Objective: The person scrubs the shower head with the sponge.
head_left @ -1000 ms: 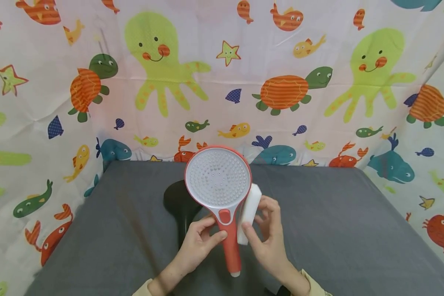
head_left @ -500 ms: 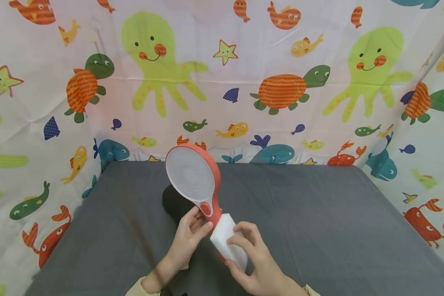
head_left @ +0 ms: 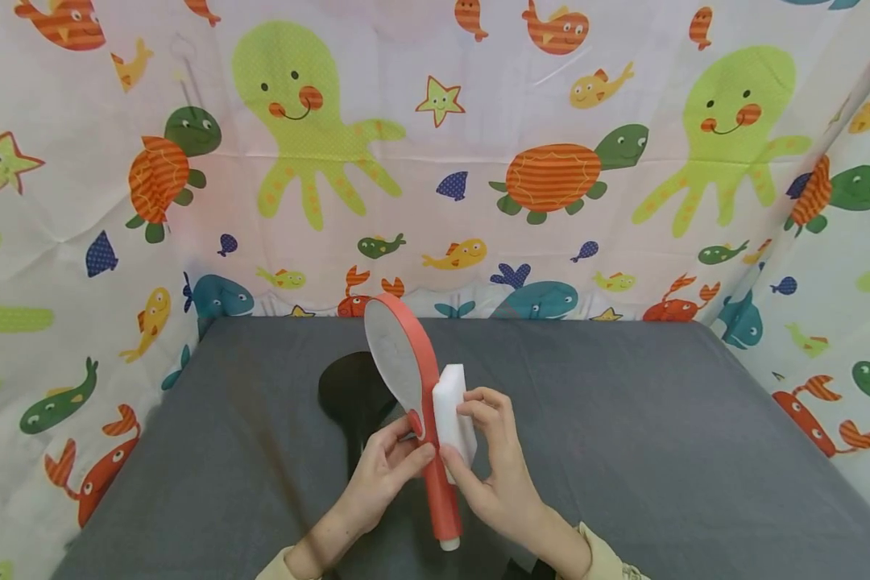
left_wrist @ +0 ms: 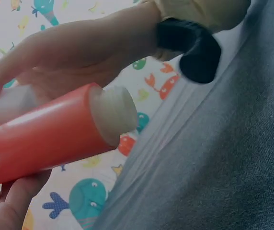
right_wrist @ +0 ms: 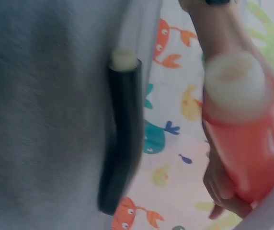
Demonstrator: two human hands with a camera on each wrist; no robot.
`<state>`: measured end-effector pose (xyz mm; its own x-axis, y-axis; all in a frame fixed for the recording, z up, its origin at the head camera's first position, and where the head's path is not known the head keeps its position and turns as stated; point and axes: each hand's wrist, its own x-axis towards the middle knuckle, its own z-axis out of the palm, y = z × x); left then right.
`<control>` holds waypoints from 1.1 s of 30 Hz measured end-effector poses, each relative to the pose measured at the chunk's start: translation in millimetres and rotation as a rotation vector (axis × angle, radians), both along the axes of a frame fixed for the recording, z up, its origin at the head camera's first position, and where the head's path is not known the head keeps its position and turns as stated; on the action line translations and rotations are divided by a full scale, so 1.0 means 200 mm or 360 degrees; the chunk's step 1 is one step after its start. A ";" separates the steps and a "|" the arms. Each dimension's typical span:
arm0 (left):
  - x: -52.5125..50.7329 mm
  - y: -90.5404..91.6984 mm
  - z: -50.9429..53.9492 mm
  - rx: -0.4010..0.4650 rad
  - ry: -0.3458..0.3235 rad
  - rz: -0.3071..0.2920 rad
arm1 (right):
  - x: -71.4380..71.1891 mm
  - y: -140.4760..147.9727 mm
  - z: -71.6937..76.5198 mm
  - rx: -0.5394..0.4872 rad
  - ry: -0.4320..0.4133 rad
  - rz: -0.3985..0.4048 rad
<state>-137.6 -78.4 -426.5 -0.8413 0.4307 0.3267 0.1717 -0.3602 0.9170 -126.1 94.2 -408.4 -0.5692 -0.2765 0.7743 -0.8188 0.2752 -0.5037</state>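
Observation:
In the head view, my left hand [head_left: 380,475] pinches the upper handle of a red shower head [head_left: 422,354] with a pale grey spray face. It stands nearly upright, turned edge-on, its face to the left. My right hand [head_left: 503,471] holds a white sponge [head_left: 449,407] between thumb and fingers, against or very close to the shower head's right side. The left wrist view shows the red handle [left_wrist: 46,136] with its whitish threaded end [left_wrist: 118,110]. Close up in the right wrist view is that handle [right_wrist: 245,153], with the sponge [right_wrist: 273,208] at the lower corner.
Behind my left hand, a black shower head [head_left: 351,391] lies on the grey cloth-covered table [head_left: 623,451]. Its dark handle [right_wrist: 122,129] with a pale end shows in the right wrist view. A curtain [head_left: 435,161] printed with sea animals hangs at the back and sides.
The shower head has turned from facing me to edge-on. My right hand moved the sponge down onto the handle, then back up beside the neck.

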 end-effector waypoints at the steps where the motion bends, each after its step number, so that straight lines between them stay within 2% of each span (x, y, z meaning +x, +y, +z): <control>1: 0.00 0.00 0.00 0.0012 0.0015 0.0011 | -0.01 0.00 0.00 -0.0005 -0.0017 -0.0010; 4: 0.00 -0.01 0.01 0.0058 0.0071 0.0068 | 0.00 0.00 -0.02 0.0052 -0.0014 -0.0015; 6: -0.01 -0.02 0.02 0.0097 0.0104 0.0113 | 0.03 0.01 -0.05 0.0147 0.0041 -0.0002; 8: -0.02 -0.04 0.03 0.0133 0.0110 0.0134 | 0.07 0.03 -0.08 0.0265 0.0150 0.0019; 12: -0.05 -0.07 0.04 0.0204 0.0141 0.0153 | 0.10 0.06 -0.13 0.0484 0.0484 0.0107; 15: -0.06 -0.09 0.05 0.0224 0.0159 0.0148 | 0.09 0.07 -0.13 0.0557 0.0596 0.0175; 17: -0.06 -0.08 0.05 0.0216 0.0157 0.0142 | 0.08 0.06 -0.10 0.0546 0.0585 0.0171; 19: -0.05 -0.07 0.03 0.0197 0.0154 0.0119 | 0.05 0.06 -0.08 0.0504 0.0495 0.0112; 23: -0.03 -0.03 0.01 0.0161 0.0172 0.0010 | -0.01 0.04 -0.01 0.0349 0.0320 -0.0018; 26: -0.02 -0.02 0.01 0.0152 0.0182 -0.0062 | -0.04 0.03 0.02 0.0246 0.0233 -0.0047; 29: -0.02 -0.02 0.02 0.0154 0.0215 -0.0044 | -0.01 0.03 0.01 0.0269 0.0274 -0.0054; 33: -0.03 -0.05 0.04 0.0185 0.0208 0.0025 | 0.05 0.05 -0.06 0.0471 0.0508 0.0016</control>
<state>-144.1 -88.5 -417.9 -0.7947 0.3709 0.4804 0.2930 -0.4587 0.8389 -115.4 103.7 -420.7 -0.3102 -0.5172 0.7977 -0.9241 0.3611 -0.1253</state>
